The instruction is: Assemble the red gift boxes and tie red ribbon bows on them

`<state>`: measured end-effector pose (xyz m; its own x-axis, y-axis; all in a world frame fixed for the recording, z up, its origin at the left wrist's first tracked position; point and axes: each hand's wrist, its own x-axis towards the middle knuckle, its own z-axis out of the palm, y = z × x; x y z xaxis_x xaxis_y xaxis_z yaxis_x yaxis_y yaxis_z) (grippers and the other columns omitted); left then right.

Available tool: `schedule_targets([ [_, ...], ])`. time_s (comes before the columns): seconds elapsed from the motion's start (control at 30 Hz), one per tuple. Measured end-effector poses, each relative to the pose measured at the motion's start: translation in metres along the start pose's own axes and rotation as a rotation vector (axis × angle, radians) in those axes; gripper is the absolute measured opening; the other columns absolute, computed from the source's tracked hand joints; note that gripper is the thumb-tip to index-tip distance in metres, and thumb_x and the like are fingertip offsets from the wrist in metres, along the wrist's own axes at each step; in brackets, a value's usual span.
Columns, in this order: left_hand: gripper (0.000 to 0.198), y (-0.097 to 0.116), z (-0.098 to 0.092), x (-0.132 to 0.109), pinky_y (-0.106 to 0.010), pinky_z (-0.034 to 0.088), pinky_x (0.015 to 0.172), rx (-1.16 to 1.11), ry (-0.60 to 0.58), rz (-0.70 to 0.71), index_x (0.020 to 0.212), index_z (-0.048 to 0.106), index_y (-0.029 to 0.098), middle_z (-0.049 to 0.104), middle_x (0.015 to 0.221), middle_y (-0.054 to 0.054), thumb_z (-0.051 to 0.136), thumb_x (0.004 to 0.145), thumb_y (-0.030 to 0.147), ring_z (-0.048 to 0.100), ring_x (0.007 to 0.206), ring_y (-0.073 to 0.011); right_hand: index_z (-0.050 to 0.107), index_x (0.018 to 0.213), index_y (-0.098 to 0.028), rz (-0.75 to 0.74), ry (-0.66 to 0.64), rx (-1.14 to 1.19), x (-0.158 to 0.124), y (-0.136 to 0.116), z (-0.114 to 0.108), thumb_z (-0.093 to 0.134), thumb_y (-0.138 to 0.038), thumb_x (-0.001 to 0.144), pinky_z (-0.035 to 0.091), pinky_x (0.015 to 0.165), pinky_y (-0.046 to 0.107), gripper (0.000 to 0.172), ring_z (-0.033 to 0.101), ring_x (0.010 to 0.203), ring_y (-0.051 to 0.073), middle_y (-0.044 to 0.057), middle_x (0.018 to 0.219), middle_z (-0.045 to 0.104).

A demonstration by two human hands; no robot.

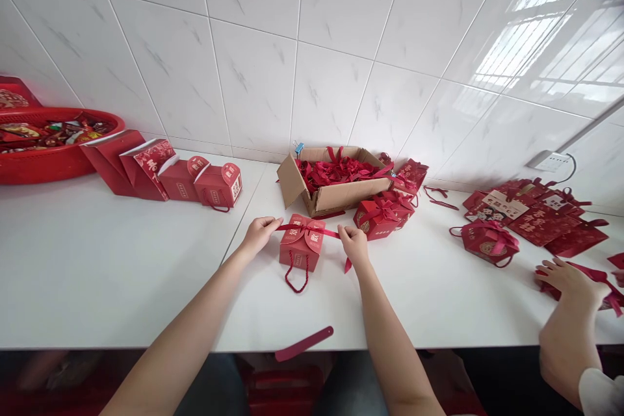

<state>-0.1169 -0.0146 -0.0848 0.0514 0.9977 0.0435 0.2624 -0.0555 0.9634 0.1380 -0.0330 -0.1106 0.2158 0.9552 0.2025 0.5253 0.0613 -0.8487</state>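
Note:
A small red gift box (301, 253) with gold lettering stands upright in front of me, its rope handle hanging down the near side. A red ribbon (329, 233) runs across its top and is crossed or knotted at the middle. My left hand (262, 234) pinches one end of the ribbon, left of the box. To the right of the box, my right hand (353, 245) pinches the other side, with a loose tail hanging below it. Both stretches of ribbon are drawn out straight between hands and box.
Behind stands a cardboard carton (347, 195) of red ribbons. Finished-looking bowed boxes (377, 220) sit right of it. At left are red boxes (218, 186) and a red basket (58, 166) of sweets. A red strip (305, 343) overhangs the front edge. A co-worker's hand (570, 281) rests at right.

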Motion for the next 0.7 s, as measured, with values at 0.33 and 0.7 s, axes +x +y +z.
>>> schedule_targets([
  [0.33, 0.051, -0.0027, -0.0009, 0.0016, -0.026, 0.016, 0.052, -0.001, 0.001, 0.001, 0.054, 0.024, 0.021, 0.020, 0.054, 0.006, 0.057, 0.073, 0.054, 0.020, 0.051, -0.0098, 0.019, 0.054, -0.023, -0.009, -0.010, -0.007, 0.0005, 0.0015, -0.0007, 0.044, -0.045, 0.083, 0.018, 0.047, 0.027, 0.044, 0.020, 0.052, 0.011, -0.004, 0.051, 0.018],
  [0.7, 0.053, -0.0011, -0.0015, 0.0003, -0.026, 0.019, 0.052, -0.001, 0.031, -0.004, 0.055, 0.023, 0.020, 0.021, 0.053, 0.006, 0.054, 0.078, 0.056, 0.022, 0.050, -0.0093, 0.020, 0.054, -0.022, -0.008, -0.005, -0.009, 0.0008, 0.0027, 0.0012, 0.044, -0.044, 0.083, 0.018, 0.048, 0.027, 0.044, 0.019, 0.053, 0.010, -0.005, 0.051, 0.018],
])
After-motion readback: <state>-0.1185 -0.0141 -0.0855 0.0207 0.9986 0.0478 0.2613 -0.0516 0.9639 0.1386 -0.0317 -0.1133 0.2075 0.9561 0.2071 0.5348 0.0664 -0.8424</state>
